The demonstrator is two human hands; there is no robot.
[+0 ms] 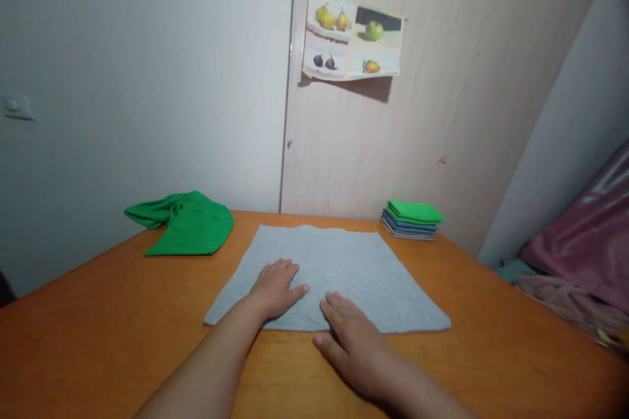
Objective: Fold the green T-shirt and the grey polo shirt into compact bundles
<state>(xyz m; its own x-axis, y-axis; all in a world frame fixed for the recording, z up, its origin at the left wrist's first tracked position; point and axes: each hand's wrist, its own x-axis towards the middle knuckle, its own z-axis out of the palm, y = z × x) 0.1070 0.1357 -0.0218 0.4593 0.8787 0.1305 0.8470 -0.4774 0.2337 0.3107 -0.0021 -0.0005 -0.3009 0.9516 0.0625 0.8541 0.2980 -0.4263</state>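
Observation:
A light grey cloth (354, 262) lies spread out flat on the orange-brown wooden table (122, 314), its wide edge towards me. My left hand (276, 288) rests palm down on the left part of the cloth, fingers stretched out and thumb apart. Over the near edge lies my right hand (351, 337), fingertips on the cloth and thumb beyond the edge, above the wood. Neither hand holds anything.
At the far left of the table is a crumpled green cloth (196, 226). A stack of folded cloths (411, 219), bright green on top, stands at the far right. Behind the table is a wall with a fruit poster (351, 39). Pink fabric (584, 242) lies off to the right.

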